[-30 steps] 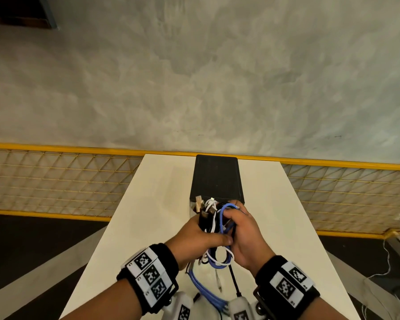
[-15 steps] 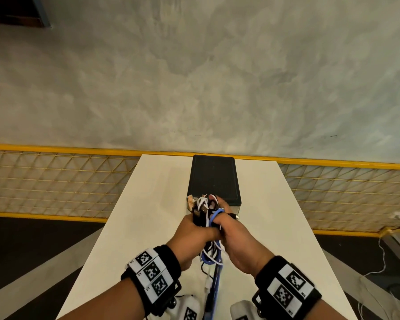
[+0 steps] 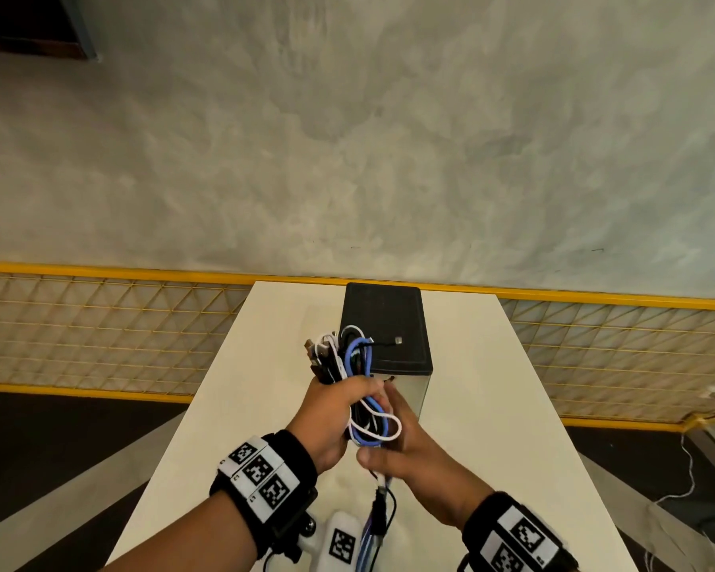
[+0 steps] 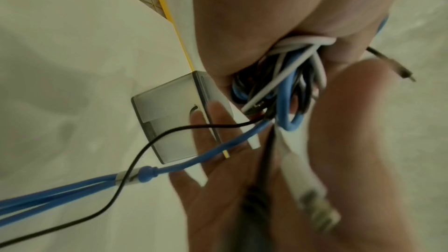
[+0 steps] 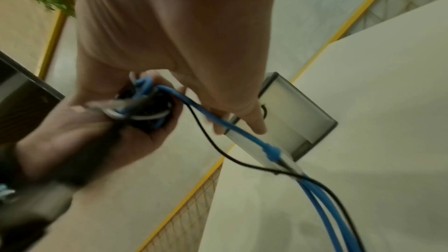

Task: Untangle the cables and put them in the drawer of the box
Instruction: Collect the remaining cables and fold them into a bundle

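Observation:
A tangled bundle of blue, white and black cables (image 3: pixel 349 357) is held up in front of the black-topped box (image 3: pixel 389 319) on the white table (image 3: pixel 492 406). My left hand (image 3: pixel 331 410) grips the bundle around its middle, with plugs sticking out above the fist. My right hand (image 3: pixel 405 443) lies just below and right of the loops with straight fingers, its palm against the hanging strands. Blue and black strands (image 4: pixel 72 185) trail down toward me. The box's grey front (image 5: pixel 295 114) shows past the right fingertips (image 5: pixel 257 125). I cannot tell whether the drawer is open.
A yellow mesh fence (image 3: pixel 100 332) runs along the table's far end and both sides, with grey floor beyond. A thin white wire (image 3: pixel 690 460) lies on the floor at the right. Bare table surface lies left and right of the box.
The right hand has let go of the bundle, dropped below the loops and straightened its fingers. The left hand has kept its grip and carried the bundle up toward the box.

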The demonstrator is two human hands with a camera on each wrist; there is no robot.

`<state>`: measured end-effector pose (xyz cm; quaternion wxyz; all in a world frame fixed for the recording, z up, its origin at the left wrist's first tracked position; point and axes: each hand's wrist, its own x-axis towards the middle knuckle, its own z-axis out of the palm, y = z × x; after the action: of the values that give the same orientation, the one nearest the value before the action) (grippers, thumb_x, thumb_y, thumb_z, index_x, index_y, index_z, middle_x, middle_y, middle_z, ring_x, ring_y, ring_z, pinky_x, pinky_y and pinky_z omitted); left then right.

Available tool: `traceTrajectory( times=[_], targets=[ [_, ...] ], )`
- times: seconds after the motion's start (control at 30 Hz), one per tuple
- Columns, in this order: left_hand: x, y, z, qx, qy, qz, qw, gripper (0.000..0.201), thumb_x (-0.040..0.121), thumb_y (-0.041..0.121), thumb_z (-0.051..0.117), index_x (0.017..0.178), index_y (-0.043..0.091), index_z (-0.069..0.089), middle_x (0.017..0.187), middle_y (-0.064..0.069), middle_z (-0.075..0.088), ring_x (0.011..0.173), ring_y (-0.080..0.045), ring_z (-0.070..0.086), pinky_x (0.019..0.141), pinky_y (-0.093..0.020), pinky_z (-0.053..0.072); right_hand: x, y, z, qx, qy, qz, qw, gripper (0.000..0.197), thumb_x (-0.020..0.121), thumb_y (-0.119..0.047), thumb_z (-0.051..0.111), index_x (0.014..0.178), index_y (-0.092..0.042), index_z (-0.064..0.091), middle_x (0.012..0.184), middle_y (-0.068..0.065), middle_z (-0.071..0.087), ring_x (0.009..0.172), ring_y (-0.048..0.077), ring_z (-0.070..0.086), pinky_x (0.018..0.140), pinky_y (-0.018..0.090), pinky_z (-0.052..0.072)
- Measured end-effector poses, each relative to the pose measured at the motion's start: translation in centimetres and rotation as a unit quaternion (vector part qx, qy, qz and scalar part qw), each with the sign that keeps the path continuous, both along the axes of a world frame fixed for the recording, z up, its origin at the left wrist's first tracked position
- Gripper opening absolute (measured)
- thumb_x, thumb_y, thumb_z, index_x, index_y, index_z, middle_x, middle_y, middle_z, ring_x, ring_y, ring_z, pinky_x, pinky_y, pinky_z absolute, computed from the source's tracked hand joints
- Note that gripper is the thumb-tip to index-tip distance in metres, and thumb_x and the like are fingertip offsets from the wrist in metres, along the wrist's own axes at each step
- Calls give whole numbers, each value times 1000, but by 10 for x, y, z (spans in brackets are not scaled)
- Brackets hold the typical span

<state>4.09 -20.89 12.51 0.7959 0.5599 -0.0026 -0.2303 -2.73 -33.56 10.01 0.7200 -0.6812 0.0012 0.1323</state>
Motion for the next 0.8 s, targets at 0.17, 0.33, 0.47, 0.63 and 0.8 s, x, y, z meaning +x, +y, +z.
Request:
traceTrajectory(
  times=[0.17, 0.33, 0.47, 0.63, 0.8],
  targets=[
    [-2, 0, -1, -83, 55, -33, 994, 14, 76, 6, 66, 65, 1, 59, 61, -14, 54, 57, -26, 58, 75, -42, 53, -3, 2, 4, 0, -10, 35, 999, 52, 78, 5, 73, 123, -16, 59, 109, 14, 69, 99, 23, 64, 99, 50, 49],
    [-2, 7, 8, -155, 74, -89, 981, 17, 77, 8, 61, 60, 11, 59, 58, -5, 50, 56, -19, 56, 72, -40, 55, -9, 3, 8, -36, 21, 92, 995, 18, 75, -1, 74, 85, -14, 68, 74, 12, 68, 70, 26, 64, 74, 38, 53],
    [2, 22, 14, -143, 72, -177, 971, 9, 72, 9, 67, 71, 11, 58, 61, -4, 50, 55, -19, 57, 65, -38, 55, -8, 4, 1, -149, 58, 164, 973, 14, 79, -10, 74, 72, -18, 67, 69, 7, 64, 62, 19, 61, 63, 26, 50],
    [11, 43, 18, -93, 85, -250, 960, 21, 64, 7, 69, 82, 9, 60, 63, -6, 51, 54, -21, 56, 60, -36, 55, -10, -14, -10, -231, 89, 124, 961, 6, 76, -22, 73, 75, -22, 66, 71, 4, 65, 58, 21, 60, 56, 26, 46],
    [16, 41, 12, -115, 57, -155, 980, 14, 69, 1, 59, 78, 11, 54, 60, -5, 47, 54, -20, 54, 66, -39, 55, -6, -16, -5, -185, 101, 200, 957, 57, 72, -19, 84, 122, -24, 56, 95, -4, 71, 86, 16, 66, 80, 36, 51]
  ],
)
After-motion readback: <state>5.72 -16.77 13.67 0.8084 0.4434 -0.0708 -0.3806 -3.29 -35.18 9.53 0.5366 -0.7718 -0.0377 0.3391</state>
